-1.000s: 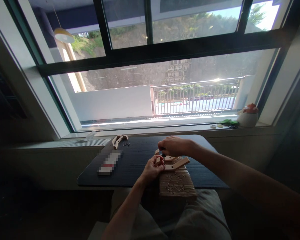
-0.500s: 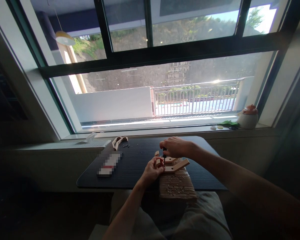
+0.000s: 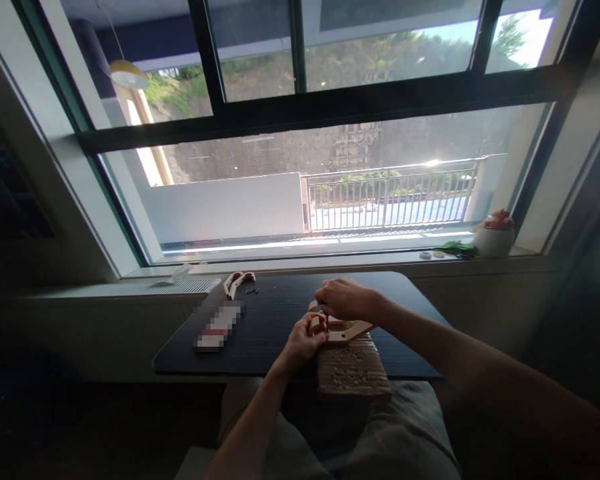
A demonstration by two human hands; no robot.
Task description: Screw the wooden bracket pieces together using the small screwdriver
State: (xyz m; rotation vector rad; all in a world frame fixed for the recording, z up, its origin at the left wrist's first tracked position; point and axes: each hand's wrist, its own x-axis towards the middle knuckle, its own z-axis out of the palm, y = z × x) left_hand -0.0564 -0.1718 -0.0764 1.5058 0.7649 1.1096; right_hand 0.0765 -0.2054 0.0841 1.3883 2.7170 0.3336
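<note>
Two hands at work here, one driver (image 3: pixel 327 323) between them! The right hand (image 3: pixel 343 298) is curled down over the driver's top, fingers wrapped about it, wrist high, the forearm sweeping in from the lower right, shaft pointing nearly straight down. The left hand (image 3: pixel 303 339) comes up from below, thumb and fingers pinching the left end of one bent wooden piece (image 3: pixel 349 333), right beside the shaft. That piece lies across the far part of one brown board (image 3: pixel 355 373), which juts over the near edge of the one dark table (image 3: pixel 275 333). More wood sits behind, but the hands block a full count. Over at the table's far left: two pale curved parts (image 3: pixel 233 285), a few screws (image 3: pixel 251 291) too tiny to count surely, and one blurred box (image 3: pixel 220 327). On the sill (image 3: pixel 380 260), one white pot (image 3: pixel 495 239) and two small discs (image 3: pixel 425 255).
</note>
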